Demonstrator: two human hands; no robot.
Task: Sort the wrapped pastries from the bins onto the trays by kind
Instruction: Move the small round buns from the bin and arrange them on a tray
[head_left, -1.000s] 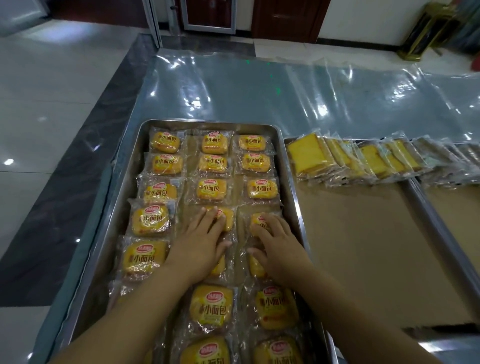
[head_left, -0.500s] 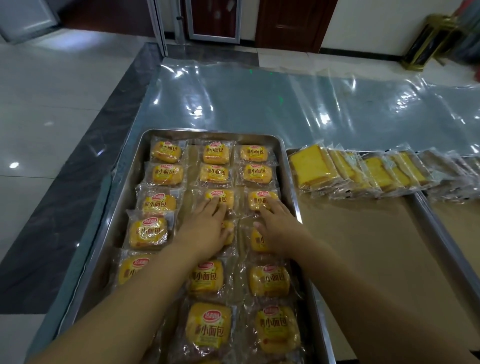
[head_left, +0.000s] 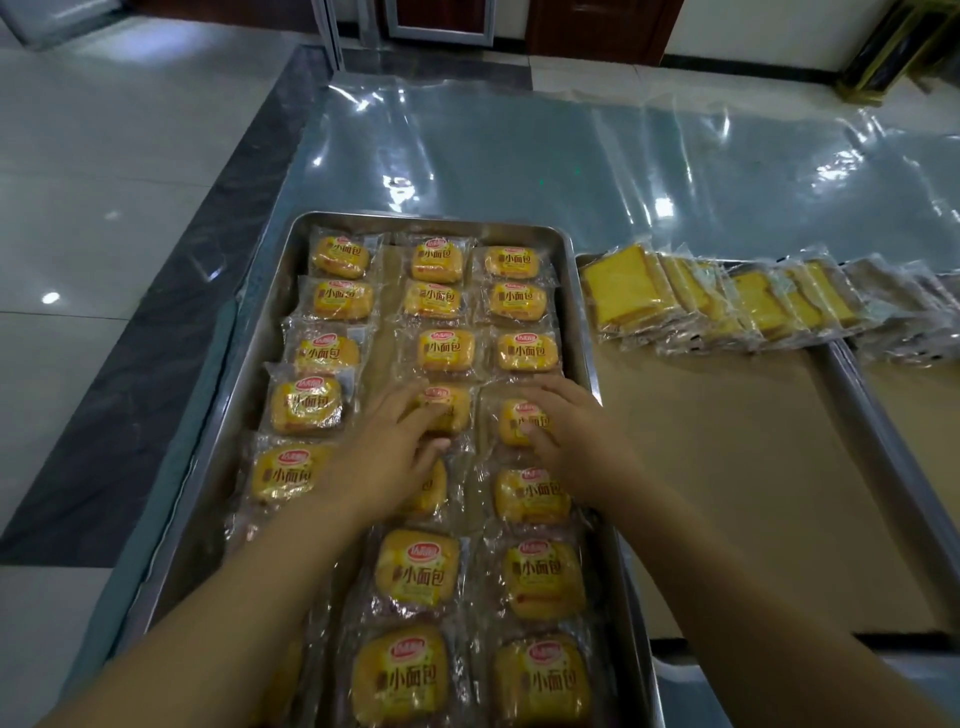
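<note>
Glossy clear plastic sheeting (head_left: 571, 156) covered the table (head_left: 270, 249) beyond a steel tray (head_left: 244, 384) filled with three columns of wrapped small buns (head_left: 337, 301); beside it, on a paper-lined tray (head_left: 727, 467), overlapping sliced-cake packets (head_left: 701, 301) leaned in a row. The left hand (head_left: 387, 457) lay flat, fingers loosely spread, on a middle-column bun (head_left: 452, 410); the right hand (head_left: 571, 441) rested likewise on the neighbouring right-column bun (head_left: 514, 423), apparently pressing, not gripping
</note>
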